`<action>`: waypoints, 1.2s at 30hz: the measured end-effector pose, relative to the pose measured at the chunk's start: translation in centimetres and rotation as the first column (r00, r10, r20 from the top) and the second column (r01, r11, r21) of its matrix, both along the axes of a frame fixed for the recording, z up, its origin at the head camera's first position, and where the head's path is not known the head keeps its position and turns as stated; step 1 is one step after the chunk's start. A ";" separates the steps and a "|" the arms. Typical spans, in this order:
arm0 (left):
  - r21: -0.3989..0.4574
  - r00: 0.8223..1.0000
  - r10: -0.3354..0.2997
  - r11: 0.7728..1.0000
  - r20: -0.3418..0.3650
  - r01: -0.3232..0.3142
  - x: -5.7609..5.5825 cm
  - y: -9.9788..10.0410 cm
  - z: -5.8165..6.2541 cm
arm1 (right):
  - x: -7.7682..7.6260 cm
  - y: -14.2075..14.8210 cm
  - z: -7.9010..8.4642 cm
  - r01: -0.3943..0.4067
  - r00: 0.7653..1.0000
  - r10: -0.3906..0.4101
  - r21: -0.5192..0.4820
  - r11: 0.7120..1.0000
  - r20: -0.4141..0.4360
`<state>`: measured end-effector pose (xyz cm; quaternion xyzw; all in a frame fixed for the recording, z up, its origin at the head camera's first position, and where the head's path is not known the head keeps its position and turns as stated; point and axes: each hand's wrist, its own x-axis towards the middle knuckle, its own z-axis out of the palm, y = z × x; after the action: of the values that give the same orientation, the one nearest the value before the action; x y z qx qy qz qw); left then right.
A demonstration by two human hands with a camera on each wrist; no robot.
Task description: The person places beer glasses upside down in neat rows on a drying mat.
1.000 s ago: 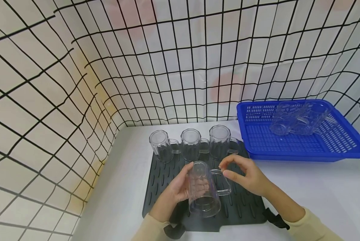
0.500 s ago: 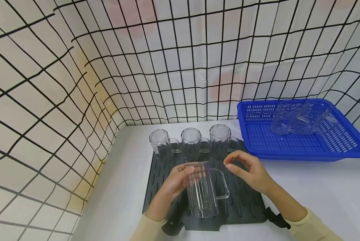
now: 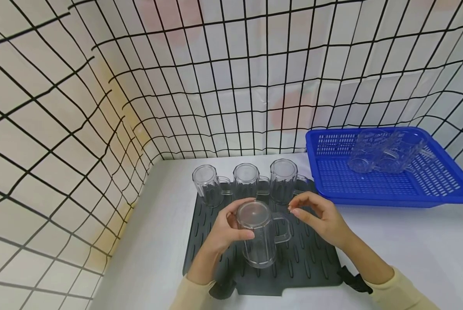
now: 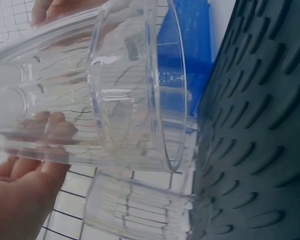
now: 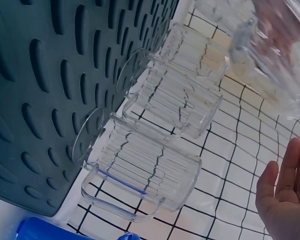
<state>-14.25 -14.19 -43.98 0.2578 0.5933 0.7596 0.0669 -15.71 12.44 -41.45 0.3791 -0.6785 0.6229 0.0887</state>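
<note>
Gripping: left hand (image 3: 224,228) at the mug's 9 o'clock, thumb and fingers curved round its base end
Mug (image 3: 260,249): bottom up, over the mat (image 3: 312,275), handle toward 3 o'clock
Near the handle: right hand (image 3: 318,219), fingers loosely bent, holding nothing
Row: three mugs (image 3: 246,181), upturned, along the mat's 12 o'clock edge
Basket (image 3: 394,201): 2 o'clock, containing clear mugs (image 3: 388,150)

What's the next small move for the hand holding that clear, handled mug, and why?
Probably lower the clear, ribbed, handled mug straight onto the dark grey, ridged mat: the left hand grips it mouth-down, its rim appears just above the mat, and three clear, faceted mugs stand mouth-down there.
</note>
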 end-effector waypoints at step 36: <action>0.005 0.964 -0.193 0.980 -0.185 0.197 -0.5 -1.1 -0.1 | 0.5 -2.0 -3.1 -0.141 0.988 0.134 0.102 0.985 0.076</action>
<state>-14.75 -15.33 -44.12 0.3846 0.5597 0.7293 0.0834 -15.19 10.46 -44.50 0.4078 -0.6858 0.6028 0.0016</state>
